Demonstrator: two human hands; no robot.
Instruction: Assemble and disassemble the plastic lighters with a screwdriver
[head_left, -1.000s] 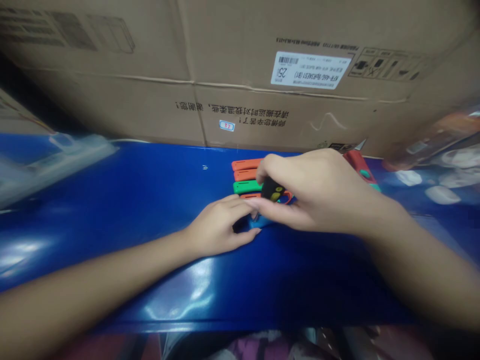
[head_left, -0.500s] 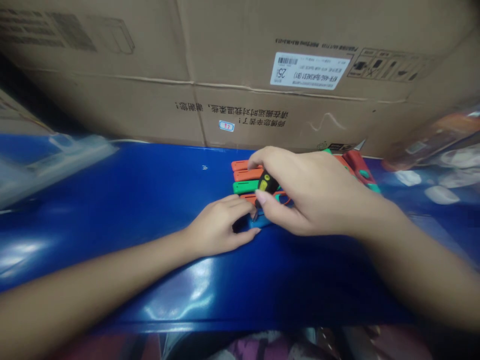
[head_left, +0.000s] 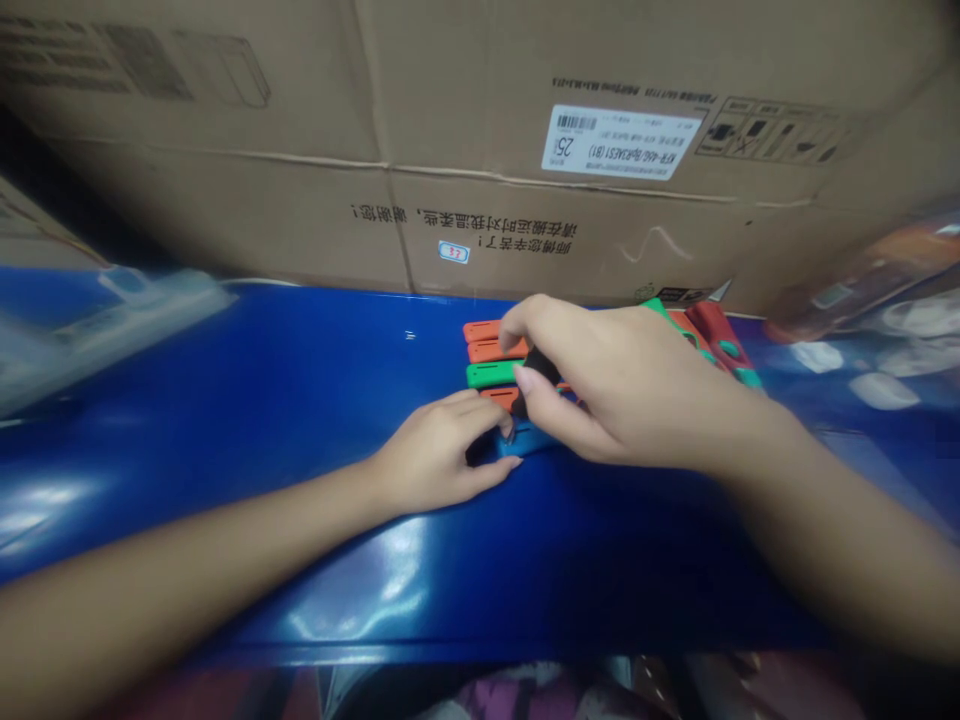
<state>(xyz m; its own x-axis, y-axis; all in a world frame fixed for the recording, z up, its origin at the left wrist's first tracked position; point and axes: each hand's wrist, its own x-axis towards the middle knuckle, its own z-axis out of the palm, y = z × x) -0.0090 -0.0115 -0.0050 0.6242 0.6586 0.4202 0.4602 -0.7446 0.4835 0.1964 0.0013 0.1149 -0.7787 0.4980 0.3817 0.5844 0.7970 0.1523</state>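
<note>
Several slim plastic pieces with slots at their ends lie side by side on the blue table; among them are an orange piece [head_left: 484,331], a green piece [head_left: 489,375] and a blue piece [head_left: 529,440]. My left hand [head_left: 439,450] curls its thumb and fingers around the left end of the blue piece, nearest to me. Above the row, my right hand [head_left: 630,380] grips a black tool [head_left: 541,366] between thumb and fingers. Most of that tool is hidden by the hand, so its exact kind is unclear. The right ends of the row are hidden too.
A large cardboard box [head_left: 465,180] stands along the back of the blue table [head_left: 247,400]. At right lie red and green plastic parts [head_left: 724,340], a clear bottle [head_left: 855,275] and white crumpled items [head_left: 885,390]. A blurred translucent plastic object [head_left: 142,320] is at left.
The black tool has turned in my right hand, and its yellow marks no longer show. My right hand has barely shifted; my left hand stays on the blue piece.
</note>
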